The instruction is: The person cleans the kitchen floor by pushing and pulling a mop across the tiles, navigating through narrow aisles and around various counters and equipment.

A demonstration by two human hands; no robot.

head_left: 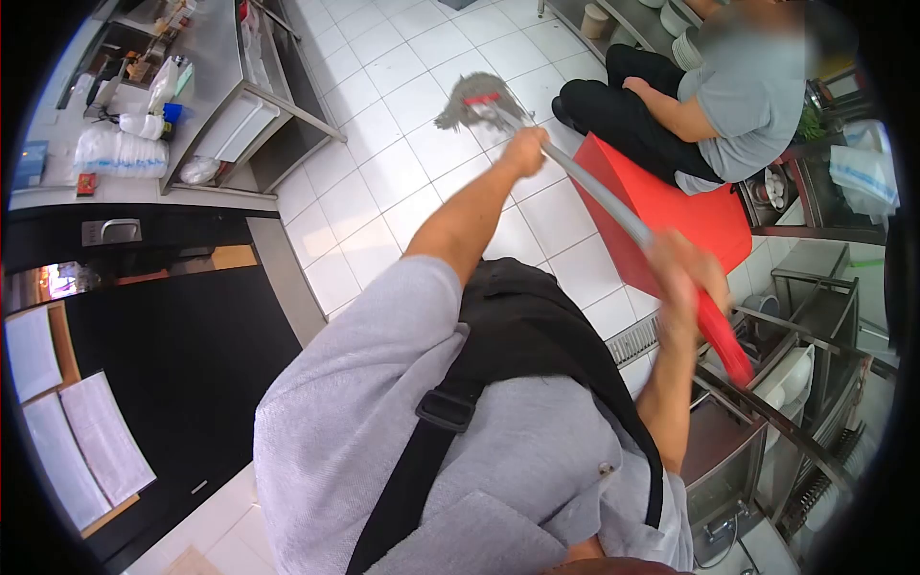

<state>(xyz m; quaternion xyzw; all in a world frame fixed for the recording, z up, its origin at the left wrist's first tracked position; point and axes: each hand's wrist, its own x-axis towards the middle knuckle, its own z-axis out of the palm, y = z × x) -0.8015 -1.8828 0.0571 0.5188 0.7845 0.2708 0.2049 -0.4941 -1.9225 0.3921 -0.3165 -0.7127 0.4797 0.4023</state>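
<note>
A mop with a grey shaft (604,196) slants across the view, held in both my hands. Its grey string head (470,115), with a red clamp, rests on the white tiled floor. My left hand (525,151) is wrapped around the lower shaft, close to the mop head. Higher up, my right hand (685,268) grips the shaft beside the red handle end (724,340); this hand is slightly blurred. A black apron covers my grey shirt.
Right of the mop, a person (738,105) sits by a red box (613,201). Metal racks and a sink line the right side. A steel counter (216,77) stands at upper left, above a black door (182,374). A floor drain (632,340) lies near my right arm.
</note>
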